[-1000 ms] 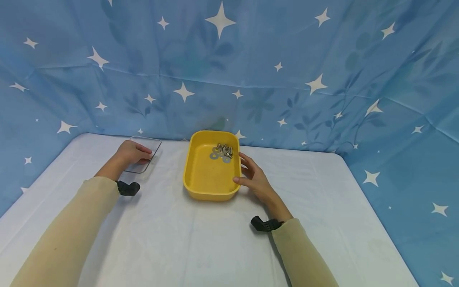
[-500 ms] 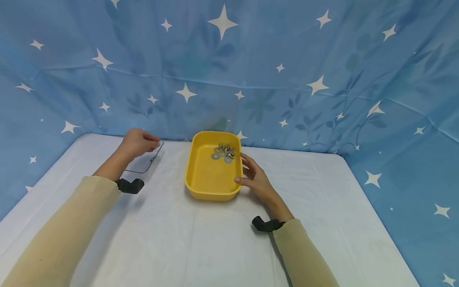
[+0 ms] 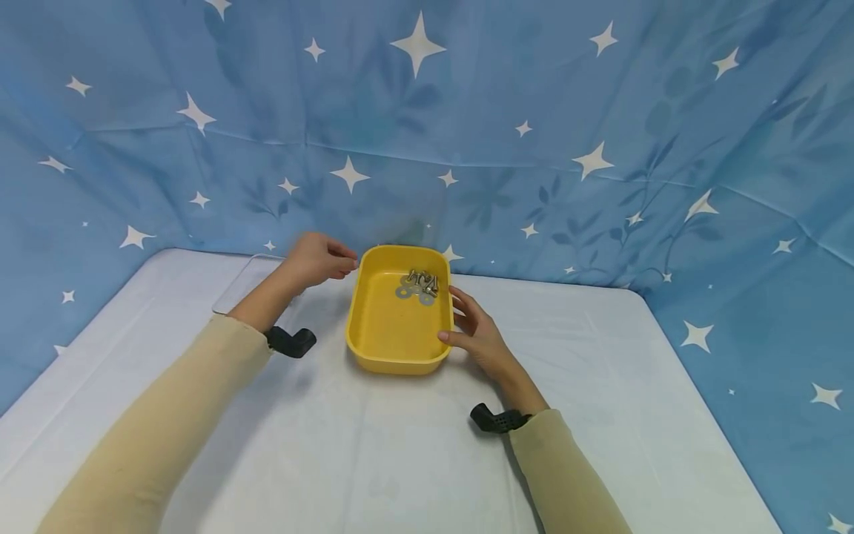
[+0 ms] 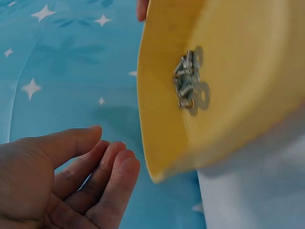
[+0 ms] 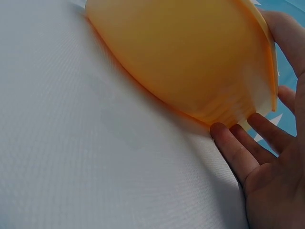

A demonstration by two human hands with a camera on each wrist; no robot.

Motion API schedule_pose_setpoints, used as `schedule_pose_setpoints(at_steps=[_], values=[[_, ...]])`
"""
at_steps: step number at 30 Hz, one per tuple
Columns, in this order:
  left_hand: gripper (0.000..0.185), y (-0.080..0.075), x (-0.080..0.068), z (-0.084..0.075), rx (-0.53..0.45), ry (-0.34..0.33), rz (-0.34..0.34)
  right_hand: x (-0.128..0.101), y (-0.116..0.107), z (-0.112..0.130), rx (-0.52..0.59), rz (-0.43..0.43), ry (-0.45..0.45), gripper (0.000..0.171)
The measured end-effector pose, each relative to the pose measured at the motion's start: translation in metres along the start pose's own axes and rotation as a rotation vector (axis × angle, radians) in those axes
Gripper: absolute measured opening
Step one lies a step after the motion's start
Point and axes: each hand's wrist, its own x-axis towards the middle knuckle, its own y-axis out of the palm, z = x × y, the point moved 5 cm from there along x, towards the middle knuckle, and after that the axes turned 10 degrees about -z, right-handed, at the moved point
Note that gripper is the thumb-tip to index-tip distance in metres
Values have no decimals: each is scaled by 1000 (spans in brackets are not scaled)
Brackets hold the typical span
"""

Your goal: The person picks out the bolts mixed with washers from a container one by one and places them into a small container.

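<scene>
A yellow plastic tray (image 3: 394, 348) sits on the white table near the back. Several bolts and washers (image 3: 416, 284) lie at its far end, also seen as bolts and washers (image 4: 190, 83) in the left wrist view. My left hand (image 3: 330, 263) hovers just off the tray's far left corner, its fingers loosely curled and holding nothing. The left wrist view shows that hand (image 4: 102, 155) beside the tray wall (image 4: 159, 105), not touching it. My right hand (image 3: 467, 319) rests against the tray's right side. There its fingers (image 5: 238, 148) lie straight on the outer wall (image 5: 190, 62).
A clear flat plastic lid (image 3: 235, 285) lies on the table at the back left, partly behind my left forearm. A blue star-patterned cloth (image 3: 427, 133) hangs behind and to both sides. The white tablecloth (image 3: 373, 460) stretches toward me.
My left hand lifted off the clear lid and moved right to the tray's far left corner. The right hand and tray stayed put.
</scene>
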Motion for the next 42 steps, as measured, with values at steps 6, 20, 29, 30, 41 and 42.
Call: schedule_pose_setpoints(at_steps=[6, 20, 29, 30, 41, 42], values=[[32, 29, 11, -35, -35, 64, 38, 1, -2, -2, 7, 0, 6, 83], [27, 92, 35, -62, -143, 58, 52, 0, -4, 0, 9, 10, 0, 84], [19, 116, 47, -54, -174, 52, 34, 0, -1, -2, -6, 1, 24, 83], [21, 119, 48, -52, -178, 52, 27, 0, -1, -1, -8, 0, 25, 83], [24, 143, 57, -31, -438, -108, -56, -1, -1, -2, -20, 5, 28, 83], [23, 145, 58, -30, -439, -114, -51, -1, -2, -1, -20, 4, 26, 83]])
